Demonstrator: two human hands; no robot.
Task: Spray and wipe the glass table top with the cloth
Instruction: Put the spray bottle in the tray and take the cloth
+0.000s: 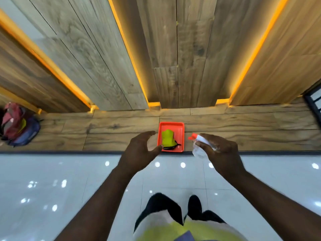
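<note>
A yellow-green cloth [167, 138] with a dark edge lies crumpled in an orange tray [180, 126] on a wooden ledge. My right hand [221, 152] grips a clear spray bottle [199, 150] with an orange nozzle that points left, just right of the tray. My left hand [140, 150] hovers with spread, relaxed fingers at the tray's left edge and holds nothing. The glossy surface [69, 180] below the ledge reflects ceiling lights and my legs.
Wooden wall panels [165, 49] with lit orange strips rise behind the ledge. A red and blue backpack [19, 124] lies on the ledge at the far left. A dark framed object [313, 100] sits at the right edge.
</note>
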